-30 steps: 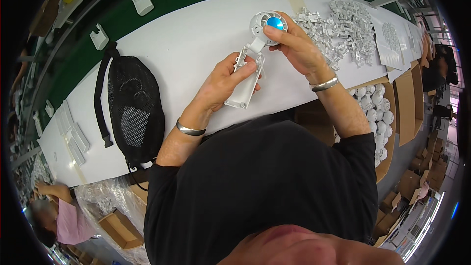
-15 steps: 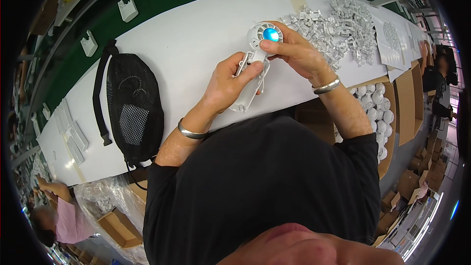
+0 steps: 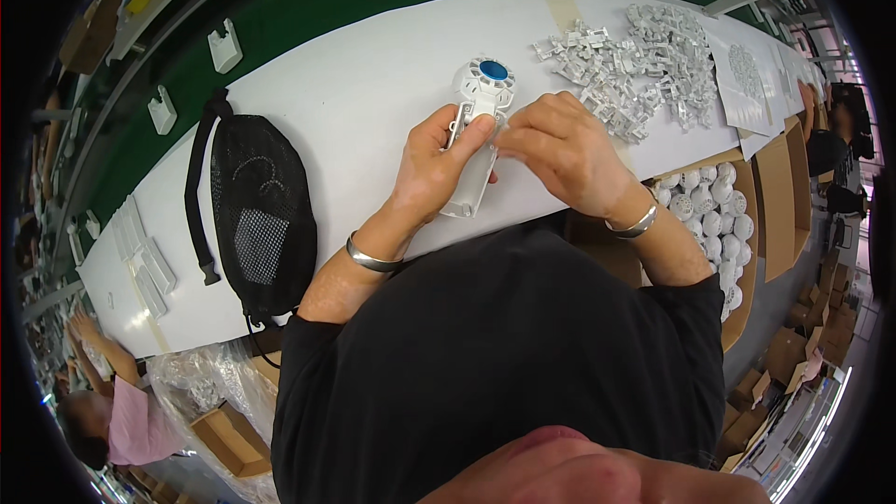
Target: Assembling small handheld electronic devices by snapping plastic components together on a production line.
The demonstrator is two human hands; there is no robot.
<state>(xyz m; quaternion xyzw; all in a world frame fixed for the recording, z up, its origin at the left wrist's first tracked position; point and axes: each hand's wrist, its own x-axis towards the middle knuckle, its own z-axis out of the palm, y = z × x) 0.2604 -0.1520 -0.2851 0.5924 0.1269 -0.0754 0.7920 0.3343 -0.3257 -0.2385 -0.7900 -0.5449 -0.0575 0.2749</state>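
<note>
My left hand (image 3: 427, 168) is closed around the open handle housing of a white handheld fan (image 3: 474, 183), its thumb pressed on the inside near the neck. The fan's round vented head, with a blue disc at its centre, points away from me. Beside the handle's right edge, my right hand (image 3: 571, 155) is closed, thumb and fingers pinched together. Whatever lies between those fingertips is too small or hidden to make out.
A pile of small white plastic parts (image 3: 653, 65) covers the table's right. On the left lie a black mesh bag (image 3: 261, 215) and white strips (image 3: 140, 252). A carton of white fan heads (image 3: 714, 215) stands by my right arm. White housings (image 3: 224, 47) rest on the green belt.
My right hand has left the fan's head and come down to the handle's right side, its fingers now pinched. The blue disc has tilted away and looks darker. Housings on the belt have shifted left.
</note>
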